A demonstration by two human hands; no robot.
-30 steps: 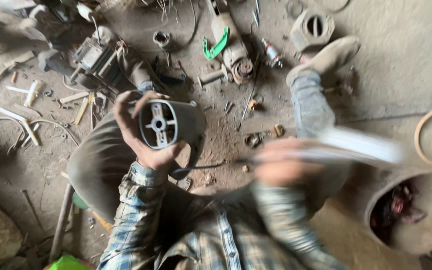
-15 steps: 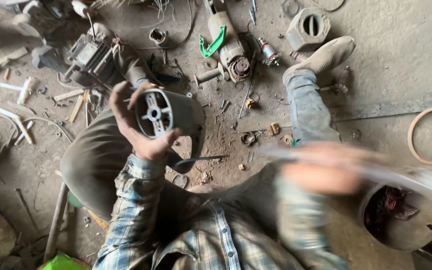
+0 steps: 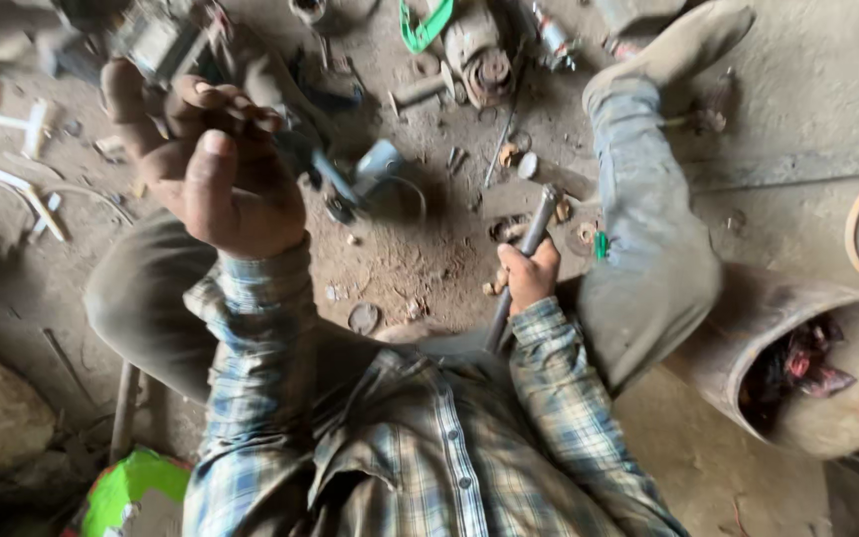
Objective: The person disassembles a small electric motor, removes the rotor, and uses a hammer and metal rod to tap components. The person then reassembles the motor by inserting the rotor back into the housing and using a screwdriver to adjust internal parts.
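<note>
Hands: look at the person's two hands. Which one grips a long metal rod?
The right hand, low by the lap, grips the grey metal rod. The left hand is raised higher, curled, with no rod.

Metal rod and grey part in hand

The grey metal rod [image 3: 524,261] stands steeply tilted above the dirt floor; the blurred grey metal part [image 3: 350,174] sits raised, mostly hidden.

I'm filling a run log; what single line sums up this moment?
left hand: raised, fingers curled, contents blurred | right hand: gripping metal rod | floor: scattered metal parts | person: seated
</note>
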